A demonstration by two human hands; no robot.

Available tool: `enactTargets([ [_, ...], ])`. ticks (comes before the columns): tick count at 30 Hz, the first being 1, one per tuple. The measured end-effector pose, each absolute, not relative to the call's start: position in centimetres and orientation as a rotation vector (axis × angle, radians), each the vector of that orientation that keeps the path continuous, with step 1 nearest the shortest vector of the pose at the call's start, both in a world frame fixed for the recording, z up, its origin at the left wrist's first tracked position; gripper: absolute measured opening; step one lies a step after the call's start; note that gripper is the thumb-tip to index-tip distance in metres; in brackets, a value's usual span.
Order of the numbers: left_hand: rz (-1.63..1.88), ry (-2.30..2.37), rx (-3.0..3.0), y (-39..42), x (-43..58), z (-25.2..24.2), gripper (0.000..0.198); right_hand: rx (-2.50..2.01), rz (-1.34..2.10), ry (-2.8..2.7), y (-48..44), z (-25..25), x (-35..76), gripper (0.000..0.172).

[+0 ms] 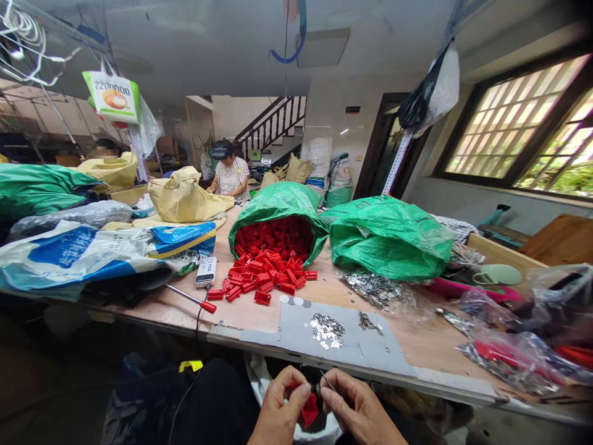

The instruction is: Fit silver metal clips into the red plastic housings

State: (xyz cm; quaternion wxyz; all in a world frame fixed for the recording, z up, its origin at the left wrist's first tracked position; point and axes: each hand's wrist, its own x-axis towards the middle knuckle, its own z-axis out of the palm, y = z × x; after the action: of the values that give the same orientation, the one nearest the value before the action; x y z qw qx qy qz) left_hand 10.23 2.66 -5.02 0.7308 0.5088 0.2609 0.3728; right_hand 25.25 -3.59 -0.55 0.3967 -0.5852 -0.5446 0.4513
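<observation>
My left hand (281, 405) is closed around a small red plastic housing (309, 409), held below the front edge of the table. Close beside it, my right hand (354, 402) pinches a thin dark metal rod (327, 381), whose kind I cannot make out; its tip points up toward the table. A white bag (327, 432) lies open beneath both hands. On the grey mat (296, 321) in front of me is a pile of small shiny metal pieces (327, 330), and right of it a smaller heap of darker metal parts (369, 322).
A green sack (280, 198) spills red housings (264, 272) onto the table. Beside it are another green sack (389, 238), a white power bank (206, 272) and a red-handled lever (208, 306). Bagged metal parts (509, 364) lie at right. A person (230, 173) sits across the table.
</observation>
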Motion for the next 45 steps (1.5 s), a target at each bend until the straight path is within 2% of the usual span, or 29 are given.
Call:
enactTargets([
  [8, 0.846, 0.579, 1.275, 2.7, 9.8, -5.1, 0.035, -1.507, 1.088, -1.377, -3.7, -0.2, 25.0, 0.038],
  [13, 0.817, 0.598, 1.230, 2.6, 9.0, -3.5, 0.022, -1.555, 0.942, -1.381, -3.9, 0.5, 25.2, 0.035],
  [17, 0.850, 0.596, 1.180, 3.0, 8.4, -2.9, 0.030, -1.658, 0.735, -1.373, -4.3, 0.9, 25.3, 0.028],
  [21, 1.021, 0.683, 1.344, 3.0, 8.0, -3.4, 0.047, -1.752, 0.636, -1.402, -4.7, 1.0, 24.6, 0.023],
  [26, 1.242, 0.727, 1.853, 2.8, 7.7, -3.6, 0.029, -1.794, 0.587, -1.423, -4.7, 1.0, 23.2, 0.023],
  [30, 1.421, 0.653, 2.132, 2.8, 7.6, -3.4, 0.028, -1.830, 0.520, -1.432, -4.5, 0.7, 22.6, 0.020],
  [45, 1.419, 0.657, 2.216, 2.5, 7.6, -3.7, 0.028, -1.916, 0.438, -1.399, -4.5, 0.8, 21.7, 0.015],
])
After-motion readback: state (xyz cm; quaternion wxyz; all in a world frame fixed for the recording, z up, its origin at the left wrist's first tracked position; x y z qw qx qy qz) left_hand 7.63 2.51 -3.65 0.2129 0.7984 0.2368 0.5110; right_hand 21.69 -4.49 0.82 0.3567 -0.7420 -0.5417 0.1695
